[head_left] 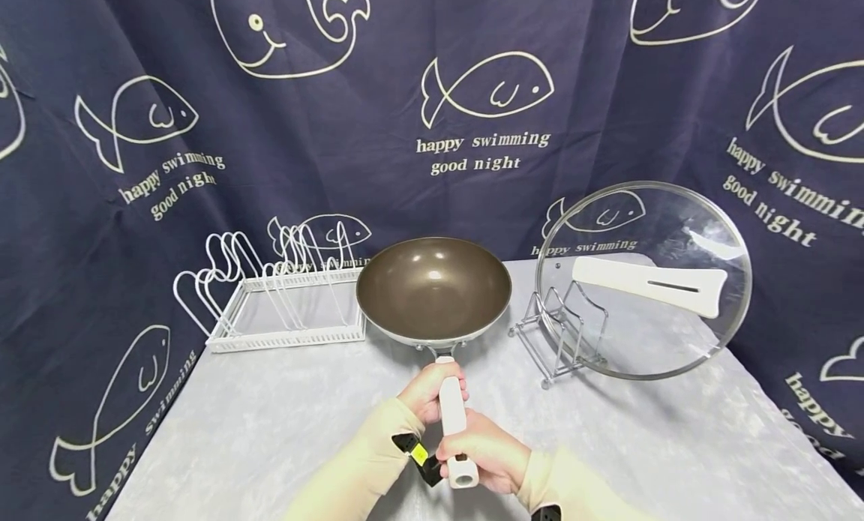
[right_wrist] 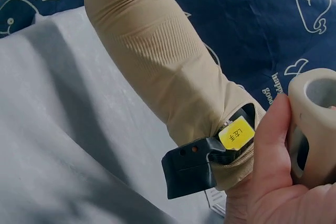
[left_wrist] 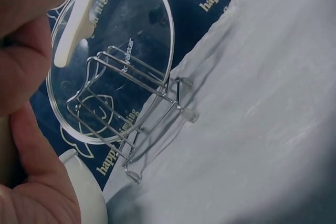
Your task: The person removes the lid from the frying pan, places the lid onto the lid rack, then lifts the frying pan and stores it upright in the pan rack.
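Observation:
A frying pan [head_left: 434, 288] with a brown inside and pale outside is held by its white handle [head_left: 452, 408], which points toward me. My left hand [head_left: 432, 392] grips the handle close to the pan body. Nearer its end, my right hand [head_left: 487, 450] grips the same handle. The handle's hollow end [right_wrist: 321, 94] shows beside my right thumb in the right wrist view. In the left wrist view my left fingers [left_wrist: 37, 150] fill the left edge, with a piece of the pan's pale outer wall [left_wrist: 86, 190] below them.
A glass lid [head_left: 648, 333] with a white handle stands tilted in a chrome wire rack [head_left: 556, 341] on the right. On the left is a white rack [head_left: 283, 339] with upright wire loops. Both stand on a grey-white tabletop [head_left: 270, 401] before a blue fish-print curtain [head_left: 378, 154].

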A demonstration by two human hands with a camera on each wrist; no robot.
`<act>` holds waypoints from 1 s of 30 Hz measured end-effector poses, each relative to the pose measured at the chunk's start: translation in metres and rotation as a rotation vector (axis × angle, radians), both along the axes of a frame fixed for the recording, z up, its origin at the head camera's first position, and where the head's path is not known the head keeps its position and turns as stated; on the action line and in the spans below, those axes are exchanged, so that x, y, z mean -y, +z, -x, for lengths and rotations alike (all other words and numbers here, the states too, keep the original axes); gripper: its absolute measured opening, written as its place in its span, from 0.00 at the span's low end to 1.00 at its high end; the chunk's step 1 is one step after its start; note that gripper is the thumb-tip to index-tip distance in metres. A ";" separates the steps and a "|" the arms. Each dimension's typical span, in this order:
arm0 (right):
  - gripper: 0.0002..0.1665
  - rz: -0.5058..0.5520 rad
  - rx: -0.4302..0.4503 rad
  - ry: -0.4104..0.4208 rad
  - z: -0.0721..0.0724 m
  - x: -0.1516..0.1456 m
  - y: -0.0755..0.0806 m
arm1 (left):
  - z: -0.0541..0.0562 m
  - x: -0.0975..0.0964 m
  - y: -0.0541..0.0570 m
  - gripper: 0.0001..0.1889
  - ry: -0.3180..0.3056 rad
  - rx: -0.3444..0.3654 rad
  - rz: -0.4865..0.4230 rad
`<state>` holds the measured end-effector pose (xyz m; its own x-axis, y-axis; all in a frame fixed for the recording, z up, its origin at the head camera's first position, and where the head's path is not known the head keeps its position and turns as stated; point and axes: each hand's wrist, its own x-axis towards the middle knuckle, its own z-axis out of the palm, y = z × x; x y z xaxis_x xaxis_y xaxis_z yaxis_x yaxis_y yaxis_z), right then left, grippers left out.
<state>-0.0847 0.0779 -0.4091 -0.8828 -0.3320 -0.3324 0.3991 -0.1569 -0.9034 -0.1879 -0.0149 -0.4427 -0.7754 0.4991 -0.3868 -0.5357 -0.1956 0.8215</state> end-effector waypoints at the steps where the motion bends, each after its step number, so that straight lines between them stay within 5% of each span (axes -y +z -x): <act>1: 0.24 0.005 0.000 0.003 -0.001 0.001 0.000 | -0.001 0.001 0.000 0.10 -0.001 0.000 -0.004; 18: 0.22 -0.018 -0.030 0.006 -0.003 0.006 0.005 | -0.003 0.006 0.002 0.13 0.008 -0.023 -0.070; 30: 0.22 -0.001 -0.056 0.032 -0.009 0.007 0.015 | -0.009 0.007 0.015 0.11 0.010 -0.027 -0.081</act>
<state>-0.0757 0.0708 -0.3939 -0.8890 -0.3599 -0.2831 0.3528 -0.1444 -0.9245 -0.1787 -0.0221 -0.4275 -0.7904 0.5198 -0.3242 -0.5108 -0.2671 0.8172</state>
